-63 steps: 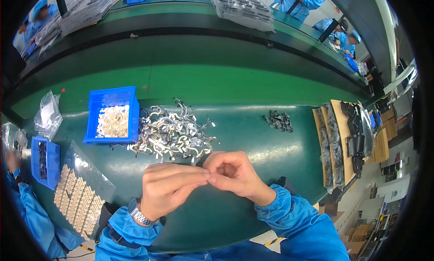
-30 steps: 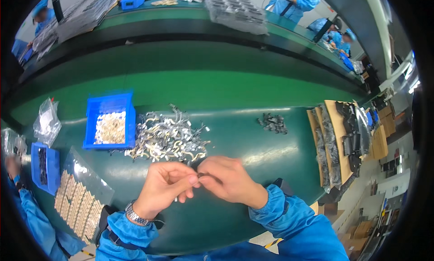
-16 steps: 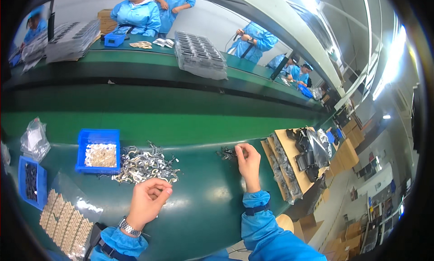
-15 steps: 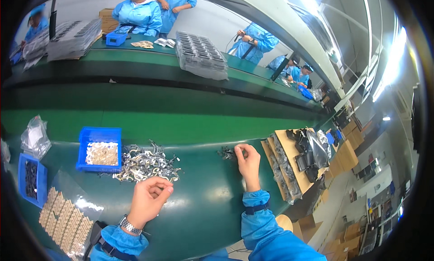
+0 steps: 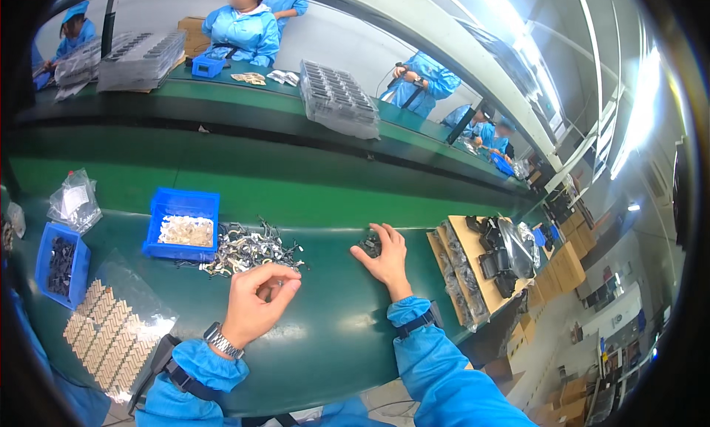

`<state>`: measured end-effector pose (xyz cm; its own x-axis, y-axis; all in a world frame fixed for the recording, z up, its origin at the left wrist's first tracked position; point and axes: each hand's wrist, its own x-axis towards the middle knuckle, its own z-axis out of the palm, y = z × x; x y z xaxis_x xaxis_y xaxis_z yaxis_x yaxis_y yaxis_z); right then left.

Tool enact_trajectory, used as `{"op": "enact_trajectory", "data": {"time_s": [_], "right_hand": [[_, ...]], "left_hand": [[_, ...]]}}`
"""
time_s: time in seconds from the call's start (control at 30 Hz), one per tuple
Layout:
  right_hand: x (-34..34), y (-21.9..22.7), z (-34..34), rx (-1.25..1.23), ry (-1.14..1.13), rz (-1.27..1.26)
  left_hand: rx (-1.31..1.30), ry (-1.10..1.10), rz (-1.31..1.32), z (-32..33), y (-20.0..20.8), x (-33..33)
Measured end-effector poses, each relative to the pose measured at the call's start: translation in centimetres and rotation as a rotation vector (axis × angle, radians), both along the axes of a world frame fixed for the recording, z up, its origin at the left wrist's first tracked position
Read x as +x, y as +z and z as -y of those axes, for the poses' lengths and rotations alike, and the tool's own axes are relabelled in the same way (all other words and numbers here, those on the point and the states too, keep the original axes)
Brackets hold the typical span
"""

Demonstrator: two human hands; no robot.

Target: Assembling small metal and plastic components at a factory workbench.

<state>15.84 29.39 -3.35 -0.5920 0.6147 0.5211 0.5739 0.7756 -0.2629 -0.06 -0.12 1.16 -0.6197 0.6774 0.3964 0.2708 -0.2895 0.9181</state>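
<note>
My left hand [image 5: 260, 306] is above the green bench, in front of a heap of small black and white parts [image 5: 248, 251]. Its thumb and forefinger meet in a pinch; whatever may be between them is too small to make out. Farther right, my right hand [image 5: 387, 263] spreads its fingers around a little pile of dark parts [image 5: 369, 244], partly covering it. Nothing shows in its grasp. Just left of the big heap stands a blue bin [image 5: 181, 252] holding pale, flat pieces.
At the left are a second blue bin [image 5: 65, 302] with black parts, a sheet of tan strips [image 5: 111, 334] and a clear plastic bag [image 5: 75, 202]. Layered cardboard [image 5: 460, 231] carrying black parts stands right. Across the green divider, people in blue work beside stacked trays [image 5: 336, 102].
My right hand has gone from fingertips together beside the dark pile to fingers spread around it. The left remains pinched near the heap. The whole view has shifted slightly.
</note>
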Motion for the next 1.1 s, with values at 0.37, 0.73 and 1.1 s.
{"op": "enact_trajectory", "data": {"time_s": [0.37,0.73,1.1], "right_hand": [[-1.0,-0.5,-0.4,-0.111,0.21,-0.106],[0.3,-0.4,-1.0,0.023,0.223,-0.218],[-1.0,-0.4,0.0,0.07,0.214,-0.131]], "left_hand": [[0.071,-0.152,-0.088,1.6,5.8,4.0],[0.278,-0.297,-0.471,6.9,13.6,8.4],[0.284,-0.097,-1.166,13.9,17.7,11.3]]}}
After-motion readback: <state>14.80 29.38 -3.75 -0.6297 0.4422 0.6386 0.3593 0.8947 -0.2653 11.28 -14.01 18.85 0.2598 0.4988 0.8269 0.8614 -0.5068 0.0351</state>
